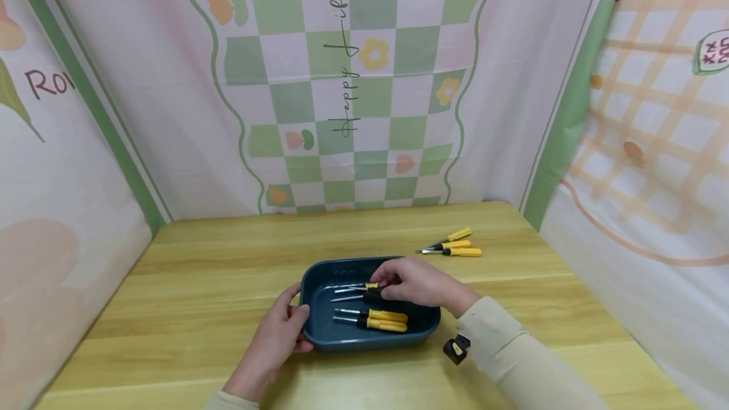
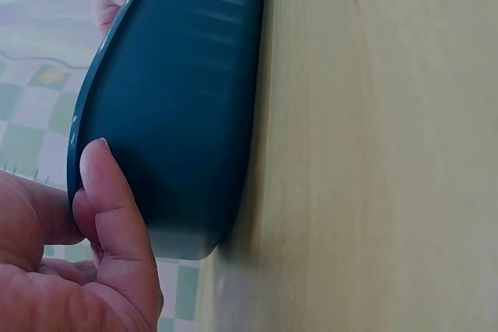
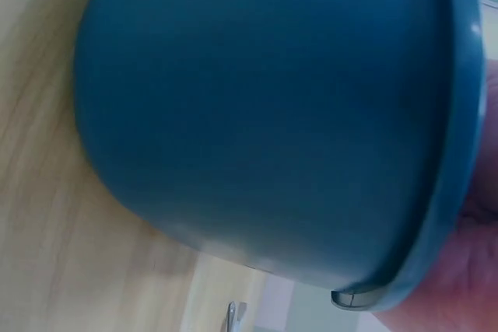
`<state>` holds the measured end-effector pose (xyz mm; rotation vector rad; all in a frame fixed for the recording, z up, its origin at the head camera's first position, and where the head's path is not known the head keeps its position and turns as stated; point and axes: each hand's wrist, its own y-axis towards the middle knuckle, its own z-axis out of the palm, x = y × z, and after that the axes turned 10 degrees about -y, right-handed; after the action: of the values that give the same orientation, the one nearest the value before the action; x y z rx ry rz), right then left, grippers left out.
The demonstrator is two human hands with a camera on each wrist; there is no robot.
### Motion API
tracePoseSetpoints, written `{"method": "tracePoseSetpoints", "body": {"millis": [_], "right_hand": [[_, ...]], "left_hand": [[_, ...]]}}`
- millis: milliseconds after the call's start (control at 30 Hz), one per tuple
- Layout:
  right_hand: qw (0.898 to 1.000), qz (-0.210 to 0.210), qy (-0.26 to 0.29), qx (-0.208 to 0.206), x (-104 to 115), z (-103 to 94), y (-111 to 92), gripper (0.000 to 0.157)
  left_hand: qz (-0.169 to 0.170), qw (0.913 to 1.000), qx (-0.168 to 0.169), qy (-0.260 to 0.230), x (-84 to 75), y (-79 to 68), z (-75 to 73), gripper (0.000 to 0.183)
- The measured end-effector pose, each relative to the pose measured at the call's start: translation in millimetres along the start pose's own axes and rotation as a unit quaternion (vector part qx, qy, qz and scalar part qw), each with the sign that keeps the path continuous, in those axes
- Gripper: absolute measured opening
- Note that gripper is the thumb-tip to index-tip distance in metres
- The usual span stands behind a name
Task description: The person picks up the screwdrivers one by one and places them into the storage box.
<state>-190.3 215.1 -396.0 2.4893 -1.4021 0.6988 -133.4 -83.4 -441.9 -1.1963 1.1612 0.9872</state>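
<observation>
A dark blue plastic basin [image 1: 370, 345] stands on the wooden table. My left hand [image 1: 279, 324] grips its left end, thumb over the rim and fingers outside; the left wrist view shows this hand [image 2: 113, 254] against the basin wall [image 2: 171, 106]. Inside the basin, two yellow-handled screwdrivers [image 1: 388, 326] lie side by side toward the near wall. Over the far right part, my right hand [image 1: 418, 280] pinches a screwdriver [image 1: 371, 286] whose handle is mostly hidden by the fingers. Another blade with a black collar [image 1: 371, 295] shows just below those fingertips.
Three yellow-handled screwdrivers [image 1: 464, 252] lie on the table [image 1: 216, 271] behind and right of the basin. Patterned cloth [image 1: 376, 112] hangs along the back and both sides. A small black device [image 1: 457, 349] is at the right wrist.
</observation>
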Motion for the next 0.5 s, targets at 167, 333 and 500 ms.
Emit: {"method": "tracePoseSetpoints", "body": {"millis": [167,333,500], "right_hand": [[1.0,0.013,-0.002,0.006,2.0,2.6,0.7,0.025],[1.0,0.02,-0.011,0.006,4.0,4.1,2.0,0.026],[0.999,0.031,-0.017,0.007,4.5,6.0,3.3,0.026]], "left_hand": [[-0.001,1.0,0.0,-0.001,-0.5,-0.4,0.1,0.055],[-0.006,1.0,-0.001,-0.001,-0.5,-0.1,0.7,0.055],[-0.01,0.9999,-0.003,0.0,-0.6,0.1,1.6,0.055]]}}
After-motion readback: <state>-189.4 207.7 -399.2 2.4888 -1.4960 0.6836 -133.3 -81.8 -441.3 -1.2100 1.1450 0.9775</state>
